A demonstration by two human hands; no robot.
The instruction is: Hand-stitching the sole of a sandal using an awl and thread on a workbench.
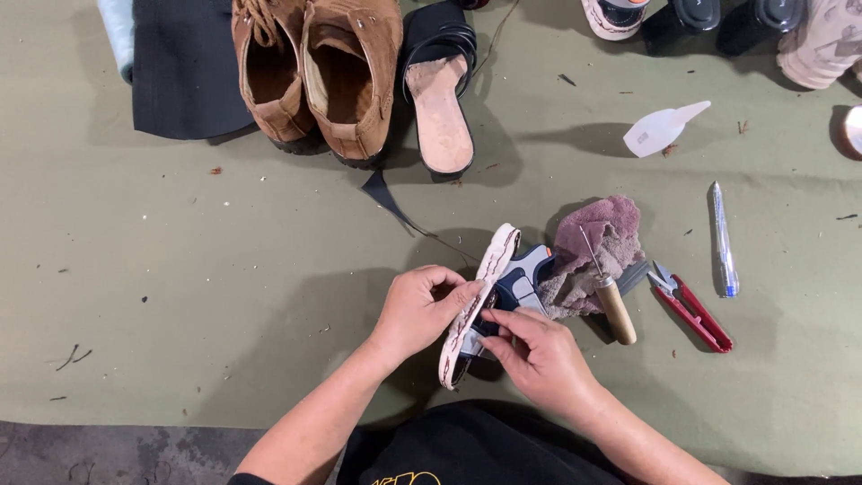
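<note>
Hands meet over a small shoe (503,287) held on edge above the olive-green tabletop (224,233), its pale sole (476,305) turned left and its blue and grey upper facing right. Left hand (417,310) is curled around the sole side, thumb and fingers pressing its rim. Right hand (539,355) is closed on the upper side near the heel end, fingertips pinched at the sole's edge; whether it also holds something thin there I cannot tell.

Just right of the shoe lies a crumpled mauve rag (597,251), with a wooden-handled awl (611,301) resting across it. Red thread snips (691,310) lie beside the awl, and a pen (723,238) farther right. A white glue bottle (663,128) lies on its side well above them. At the far edge stand a pair of brown suede boots (319,72) next to a black sandal (437,90), with a dark rubber sheet (184,72) to their left.
</note>
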